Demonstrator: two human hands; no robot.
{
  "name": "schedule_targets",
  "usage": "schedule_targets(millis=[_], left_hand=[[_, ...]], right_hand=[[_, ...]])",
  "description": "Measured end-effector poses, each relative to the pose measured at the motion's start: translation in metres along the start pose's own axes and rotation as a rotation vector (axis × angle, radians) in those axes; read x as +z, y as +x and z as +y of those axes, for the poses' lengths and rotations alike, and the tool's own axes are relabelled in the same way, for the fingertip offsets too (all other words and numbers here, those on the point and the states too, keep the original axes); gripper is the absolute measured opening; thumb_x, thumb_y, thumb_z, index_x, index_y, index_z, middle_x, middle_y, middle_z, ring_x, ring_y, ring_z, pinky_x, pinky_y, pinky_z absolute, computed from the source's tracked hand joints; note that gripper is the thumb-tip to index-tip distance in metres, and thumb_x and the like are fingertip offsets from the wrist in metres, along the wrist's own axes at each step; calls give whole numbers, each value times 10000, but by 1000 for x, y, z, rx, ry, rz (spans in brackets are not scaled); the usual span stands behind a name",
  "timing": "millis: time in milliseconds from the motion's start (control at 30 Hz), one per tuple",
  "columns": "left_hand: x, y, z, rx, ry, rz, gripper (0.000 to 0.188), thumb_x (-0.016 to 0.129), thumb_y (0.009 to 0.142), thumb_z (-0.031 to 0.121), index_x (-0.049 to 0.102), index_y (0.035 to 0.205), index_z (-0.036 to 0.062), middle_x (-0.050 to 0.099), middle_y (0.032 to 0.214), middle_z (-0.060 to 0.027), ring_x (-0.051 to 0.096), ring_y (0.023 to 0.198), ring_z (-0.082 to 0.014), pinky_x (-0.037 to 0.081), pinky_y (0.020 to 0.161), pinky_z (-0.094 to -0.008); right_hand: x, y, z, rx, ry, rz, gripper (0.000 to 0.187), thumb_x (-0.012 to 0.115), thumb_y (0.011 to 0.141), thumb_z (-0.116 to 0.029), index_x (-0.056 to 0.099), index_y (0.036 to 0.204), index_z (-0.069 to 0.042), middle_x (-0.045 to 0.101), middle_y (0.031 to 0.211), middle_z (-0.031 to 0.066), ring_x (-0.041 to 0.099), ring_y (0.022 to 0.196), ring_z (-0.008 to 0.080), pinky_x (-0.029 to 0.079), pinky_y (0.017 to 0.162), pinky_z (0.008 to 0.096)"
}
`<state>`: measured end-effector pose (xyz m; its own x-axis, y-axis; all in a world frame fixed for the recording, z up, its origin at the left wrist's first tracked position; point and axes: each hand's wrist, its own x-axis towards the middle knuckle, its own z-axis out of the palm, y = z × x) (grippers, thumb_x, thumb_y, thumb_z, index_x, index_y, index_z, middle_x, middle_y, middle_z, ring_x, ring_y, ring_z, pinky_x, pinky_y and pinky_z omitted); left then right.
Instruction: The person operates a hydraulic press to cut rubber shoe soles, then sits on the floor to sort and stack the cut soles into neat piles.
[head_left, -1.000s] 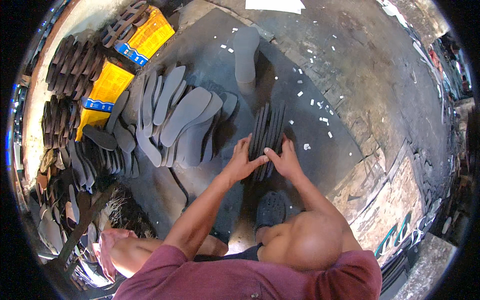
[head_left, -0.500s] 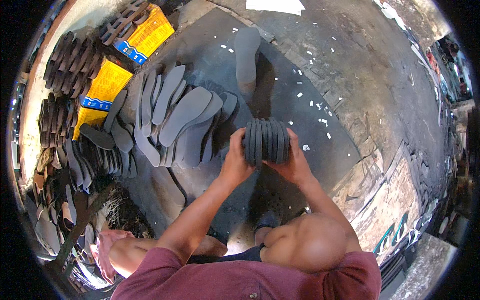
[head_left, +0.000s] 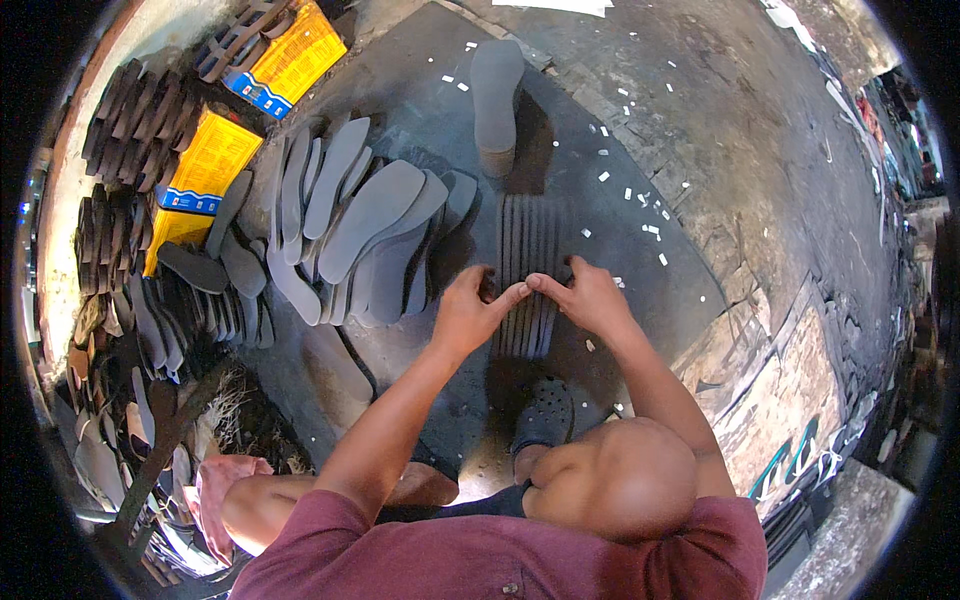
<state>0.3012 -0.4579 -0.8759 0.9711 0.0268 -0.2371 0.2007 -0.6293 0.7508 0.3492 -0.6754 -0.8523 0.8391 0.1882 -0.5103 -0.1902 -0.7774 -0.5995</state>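
Observation:
A row of dark grey shoe soles (head_left: 528, 225), set on edge side by side and slightly blurred, lies in front of me between my hands. My left hand (head_left: 472, 312) grips its left side with curled fingers. From the right, my right hand (head_left: 592, 300) closes on the other side. Both thumbs lie across the top edges, their tips meeting near the middle. The fingertips low at the sides are partly hidden. Beyond the row, a stack of grey soles (head_left: 496, 95) rests on the dark mat (head_left: 640, 230).
Left of my hands lies a spread pile of grey soles (head_left: 370, 220). Farther left are yellow-and-blue boxes (head_left: 212, 160) and stacked dark sole pieces (head_left: 140, 125). Small white scraps (head_left: 650, 229) dot the mat at right. My shoe (head_left: 545, 410) is close below the row.
The row of soles has tipped from end-on to lengthwise, showing its long edges. My thumbs have come together over it, and my hands have shifted slightly.

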Motion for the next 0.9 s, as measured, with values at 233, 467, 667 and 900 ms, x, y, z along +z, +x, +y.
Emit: schedule_targets(millis=[233, 467, 667, 900], left_hand=[[41, -5, -52, -56, -16, -47, 886, 800, 854, 568, 477, 1413, -39, 565, 1346, -283, 586, 1233, -446, 490, 1023, -485], [36, -6, -30, 6, -41, 2, 885, 859, 833, 457, 441, 1449, -22, 536, 1364, -238, 565, 1272, -405, 500, 1026, -476], [0, -8, 0, 299, -249, 120, 820, 945, 755, 230, 457, 1380, 19, 531, 1315, -205, 574, 1238, -387, 496, 1023, -467], [3, -8, -9, 292, -165, 149, 788, 931, 767, 190, 458, 1376, 31, 533, 1301, -210, 561, 1218, -413, 484, 1029, -469]], right_hand=[[48, 20, 31, 10, 47, -54, 891, 706, 888, -642, 530, 1369, 87, 668, 1210, 352, 647, 1147, 512, 519, 992, 531], [64, 14, 47, -156, 164, 83, 855, 710, 927, -541, 434, 1484, 46, 552, 1385, 328, 560, 1282, 488, 477, 1064, 498], [38, -21, 25, -553, 217, 366, 946, 871, 826, -117, 266, 1546, -13, 561, 1348, 247, 634, 1223, 385, 533, 1026, 434], [37, -13, 23, -618, 180, 368, 876, 872, 818, -139, 320, 1487, -18, 584, 1335, 256, 638, 1220, 422, 538, 997, 477]])
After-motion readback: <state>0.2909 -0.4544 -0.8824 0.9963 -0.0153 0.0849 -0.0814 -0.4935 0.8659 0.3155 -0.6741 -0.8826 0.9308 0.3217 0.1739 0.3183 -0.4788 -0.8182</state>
